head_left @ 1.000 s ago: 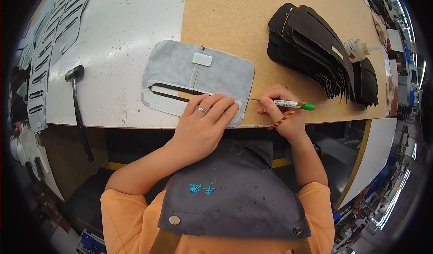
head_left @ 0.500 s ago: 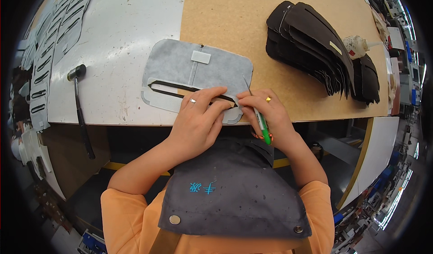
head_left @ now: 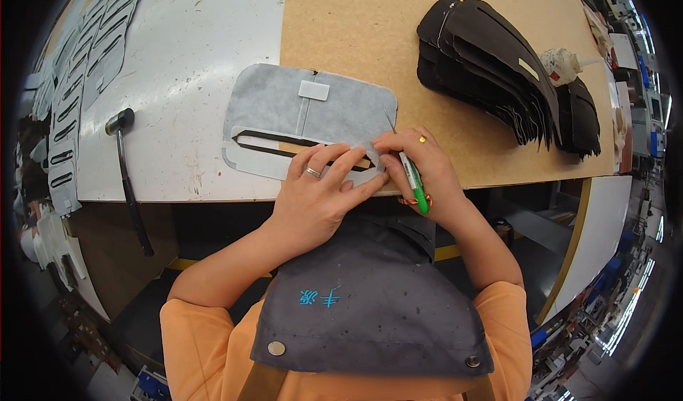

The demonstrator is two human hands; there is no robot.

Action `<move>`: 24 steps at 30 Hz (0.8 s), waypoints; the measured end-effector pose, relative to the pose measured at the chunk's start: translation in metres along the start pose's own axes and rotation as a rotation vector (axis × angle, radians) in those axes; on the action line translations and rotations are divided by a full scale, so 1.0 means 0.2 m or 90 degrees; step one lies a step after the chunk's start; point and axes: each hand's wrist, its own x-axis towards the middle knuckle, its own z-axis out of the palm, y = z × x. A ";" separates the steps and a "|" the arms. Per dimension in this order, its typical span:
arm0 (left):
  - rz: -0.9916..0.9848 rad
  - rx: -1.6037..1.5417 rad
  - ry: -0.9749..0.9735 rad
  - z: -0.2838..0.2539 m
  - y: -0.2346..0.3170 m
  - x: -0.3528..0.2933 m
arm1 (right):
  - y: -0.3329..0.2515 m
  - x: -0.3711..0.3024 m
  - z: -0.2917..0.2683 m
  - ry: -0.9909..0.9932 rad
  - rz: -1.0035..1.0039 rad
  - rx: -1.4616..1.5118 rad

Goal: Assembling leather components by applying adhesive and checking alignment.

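A grey fabric panel (head_left: 267, 95) with rounded corners lies across the seam of the worktable. It has a small white patch (head_left: 314, 91) and a long slot edged with black strips (head_left: 274, 138). My left hand (head_left: 324, 180) rests on the slot's right part, fingers spread and flat, gripping nothing. At the panel's lower right corner, my right hand (head_left: 427, 162) presses with its thumb and index fingertips. In that same hand sits a slim pointed tool with a green handle (head_left: 416, 186), its thin metal tip pointing up and away from me. Fingers partly hide the slot's right end.
A mallet (head_left: 124, 166) with a black handle lies at the left, overhanging the front edge. Far left hang slotted grey panels (head_left: 89, 66). A stack of dark brown pieces (head_left: 491, 66) stands at the right, beside a whitish nozzle bottle (head_left: 560, 66).
My left hand's fingers have spread out and reached right along the panel's lower edge. My right hand has shifted slightly, its thumb now lower at the corner. The pointed tool stays in it.
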 end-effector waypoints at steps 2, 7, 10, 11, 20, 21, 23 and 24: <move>-0.052 -0.123 0.014 0.00 -0.01 -0.03 | -0.04 -0.02 0.00 0.019 -0.029 0.038; -0.088 -0.251 -0.039 -0.20 -0.14 -0.04 | -0.03 -0.09 0.01 -0.010 -0.259 -0.232; -0.106 -0.144 -0.129 -0.33 -0.25 -0.03 | -0.03 -0.13 -0.04 -0.063 -0.260 -0.234; -0.104 -0.136 -0.129 -0.40 -0.27 -0.04 | -0.05 -0.13 -0.07 -0.102 -0.215 -0.136; -0.419 -0.550 0.283 -0.36 -0.49 -0.14 | -0.05 0.18 -0.06 0.142 0.250 0.445; -0.407 -0.529 0.272 -0.31 -0.52 -0.14 | -0.01 0.19 -0.03 0.135 0.265 0.417; -0.434 -0.490 0.261 -0.25 -0.54 -0.14 | 0.01 0.20 -0.02 0.127 0.283 0.388; -0.435 -0.490 0.260 -0.24 -0.54 -0.14 | 0.01 0.21 -0.01 0.122 0.306 0.386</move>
